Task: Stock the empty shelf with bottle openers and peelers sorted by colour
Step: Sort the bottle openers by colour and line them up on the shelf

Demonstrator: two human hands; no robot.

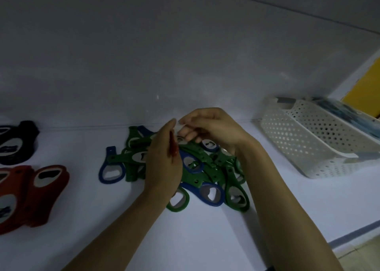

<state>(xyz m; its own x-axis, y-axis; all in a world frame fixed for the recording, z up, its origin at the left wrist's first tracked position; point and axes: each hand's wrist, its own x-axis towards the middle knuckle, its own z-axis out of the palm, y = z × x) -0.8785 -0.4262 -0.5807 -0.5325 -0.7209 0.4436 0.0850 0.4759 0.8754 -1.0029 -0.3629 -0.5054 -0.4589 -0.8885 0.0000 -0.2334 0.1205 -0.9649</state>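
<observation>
A heap of green and blue bottle openers (pixel 207 168) lies in the middle of the white shelf (pixel 185 240). One blue opener (pixel 112 168) lies apart at the heap's left. My left hand (pixel 162 162) holds a red opener (pixel 173 145) edge-on above the heap. My right hand (pixel 207 129) is curled just to its right, pinching something small and pale at the red opener's top; what it is cannot be made out. Red openers (pixel 35 192) are stacked at the left edge, black ones (pixel 16 143) behind them.
A white perforated basket (pixel 312 139) stands at the right on the shelf, with blue items in it. The shelf's back wall (pixel 185 65) rises behind the heap. A yellow surface (pixel 366 94) shows at far right.
</observation>
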